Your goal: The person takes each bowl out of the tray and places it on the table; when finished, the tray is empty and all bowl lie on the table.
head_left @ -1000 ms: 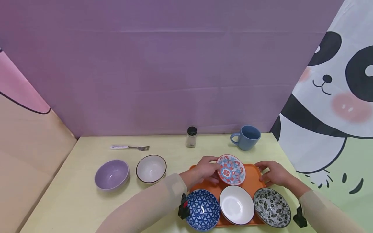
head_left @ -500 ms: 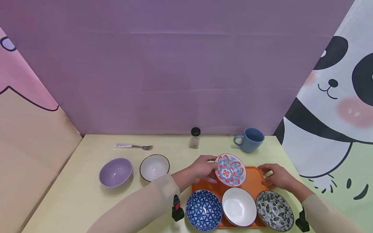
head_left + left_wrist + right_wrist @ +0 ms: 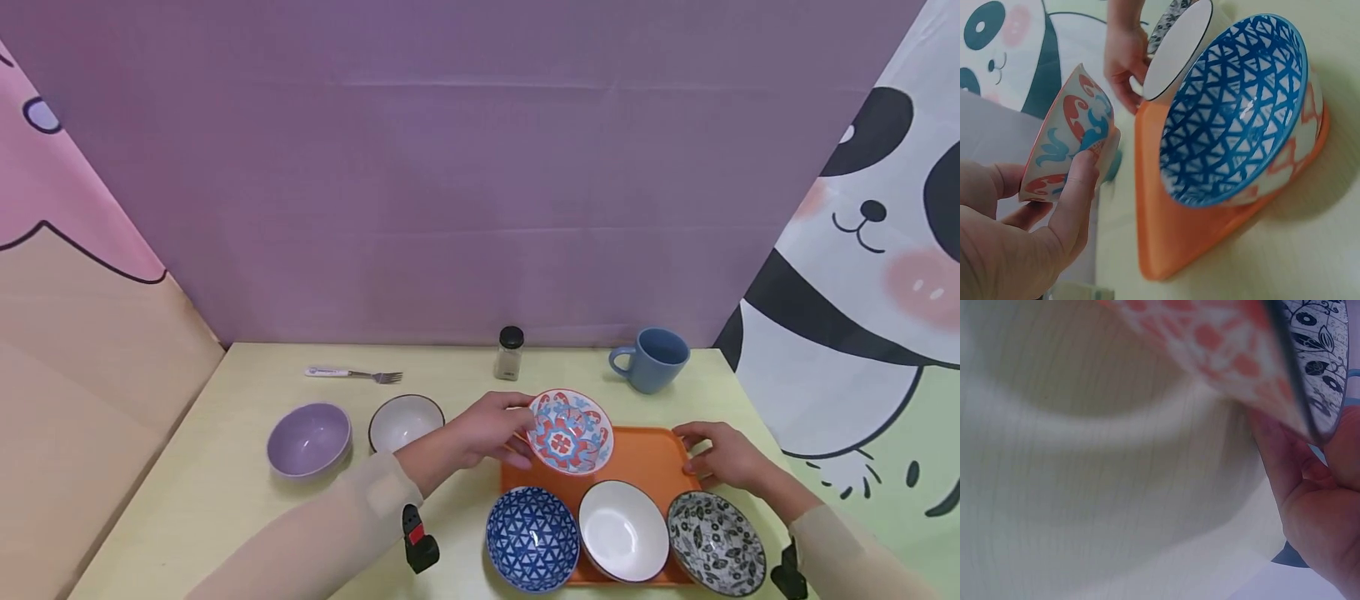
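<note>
My left hand (image 3: 491, 429) pinches a small red-and-blue floral bowl (image 3: 570, 433) by its left side. The bowl is tilted and raised above the back left part of the orange tray (image 3: 648, 458). In the left wrist view, the thumb and fingers hold the floral bowl (image 3: 1069, 140) from both sides. My right hand (image 3: 723, 456) has curved fingers at the tray's back right edge; the exact contact is partly hidden. Along the tray's front stand a blue triangle-patterned bowl (image 3: 532, 537), a white dark-rimmed bowl (image 3: 624, 531) and a black-and-white leaf-patterned bowl (image 3: 716, 542).
Left of the tray are a purple bowl (image 3: 309, 439) and another white bowl (image 3: 405, 421), partly behind my left arm. Behind them lies a fork (image 3: 356, 375). A black-capped glass shaker (image 3: 509, 354) and a blue mug (image 3: 651, 360) stand near the back wall.
My left hand has carried the floral bowl leftward over the tray. My right hand has stayed at the tray's edge. The head view has turned slightly left.
</note>
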`<state>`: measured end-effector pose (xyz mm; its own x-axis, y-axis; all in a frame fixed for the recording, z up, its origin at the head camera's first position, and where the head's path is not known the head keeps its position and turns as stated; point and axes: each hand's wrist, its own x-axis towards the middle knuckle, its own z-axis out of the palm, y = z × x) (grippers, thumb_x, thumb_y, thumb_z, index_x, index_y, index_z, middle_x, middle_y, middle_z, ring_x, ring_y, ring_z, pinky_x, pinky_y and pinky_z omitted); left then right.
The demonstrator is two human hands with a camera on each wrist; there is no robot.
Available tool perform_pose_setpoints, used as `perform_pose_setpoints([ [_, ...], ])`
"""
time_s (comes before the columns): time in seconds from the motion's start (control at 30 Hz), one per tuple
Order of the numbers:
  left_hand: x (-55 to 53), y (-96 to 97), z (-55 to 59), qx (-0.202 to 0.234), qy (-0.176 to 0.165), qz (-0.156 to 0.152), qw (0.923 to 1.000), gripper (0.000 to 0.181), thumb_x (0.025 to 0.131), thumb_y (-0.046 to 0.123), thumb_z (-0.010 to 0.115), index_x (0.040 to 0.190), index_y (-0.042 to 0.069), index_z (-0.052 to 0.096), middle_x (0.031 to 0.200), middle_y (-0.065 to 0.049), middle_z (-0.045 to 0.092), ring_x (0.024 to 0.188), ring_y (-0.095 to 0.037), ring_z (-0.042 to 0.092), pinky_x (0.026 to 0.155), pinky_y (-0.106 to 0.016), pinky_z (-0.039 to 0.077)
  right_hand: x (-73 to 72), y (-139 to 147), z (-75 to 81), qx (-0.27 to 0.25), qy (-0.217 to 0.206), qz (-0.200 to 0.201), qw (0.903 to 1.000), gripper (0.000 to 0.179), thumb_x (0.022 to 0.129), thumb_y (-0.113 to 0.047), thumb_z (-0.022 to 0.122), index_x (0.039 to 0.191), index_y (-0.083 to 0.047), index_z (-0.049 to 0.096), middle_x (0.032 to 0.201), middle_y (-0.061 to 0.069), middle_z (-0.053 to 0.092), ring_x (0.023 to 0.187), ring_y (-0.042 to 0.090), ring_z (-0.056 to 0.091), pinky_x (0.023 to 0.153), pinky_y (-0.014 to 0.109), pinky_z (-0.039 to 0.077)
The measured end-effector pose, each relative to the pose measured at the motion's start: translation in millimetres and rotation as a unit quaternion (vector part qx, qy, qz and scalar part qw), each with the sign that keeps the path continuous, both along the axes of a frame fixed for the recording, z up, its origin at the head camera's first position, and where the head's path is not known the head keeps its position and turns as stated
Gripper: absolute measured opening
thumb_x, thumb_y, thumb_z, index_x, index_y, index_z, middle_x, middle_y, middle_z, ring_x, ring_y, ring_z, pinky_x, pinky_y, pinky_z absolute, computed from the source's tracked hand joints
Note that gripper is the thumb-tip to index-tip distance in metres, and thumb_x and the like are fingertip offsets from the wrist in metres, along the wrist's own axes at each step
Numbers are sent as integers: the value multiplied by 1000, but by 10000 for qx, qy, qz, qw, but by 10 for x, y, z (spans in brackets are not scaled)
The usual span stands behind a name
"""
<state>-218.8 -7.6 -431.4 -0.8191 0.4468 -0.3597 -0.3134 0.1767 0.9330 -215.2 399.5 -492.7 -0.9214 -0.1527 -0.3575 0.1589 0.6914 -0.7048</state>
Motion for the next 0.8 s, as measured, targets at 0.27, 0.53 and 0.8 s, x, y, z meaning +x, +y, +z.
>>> perform_pose_setpoints([
  [0.27, -23, -344, 153, -79, 120, 27, 9999, 48, 99, 13, 56, 146, 5, 53, 100, -19, 71, 89, -36, 74, 73, -42, 65, 16, -12, 12, -22, -8, -33, 10000, 58, 86, 10, 68, 141, 5, 53, 120, 22, 57, 84, 24, 66, 69, 42, 66],
  [0.53, 6, -708, 267, -141, 235, 122, 9995, 46, 101, 14, 56, 146, 6, 54, 102, -19, 70, 83, -30, 74, 77, -44, 65, 30, -18, 27, -8, 10, -48, 10000, 57, 87, 8, 70, 141, 6, 52, 119, 22, 57, 84, 24, 66, 69, 42, 66],
  [0.8, 37, -1137, 295, -180, 170, 485, 9985, 48, 101, 14, 56, 148, 5, 51, 105, -19, 69, 84, -30, 75, 78, -45, 65, 9, 4, -14, -55, 35, -47, 10000, 57, 87, 7, 70, 141, 5, 53, 119, 21, 57, 84, 24, 66, 69, 42, 66],
])
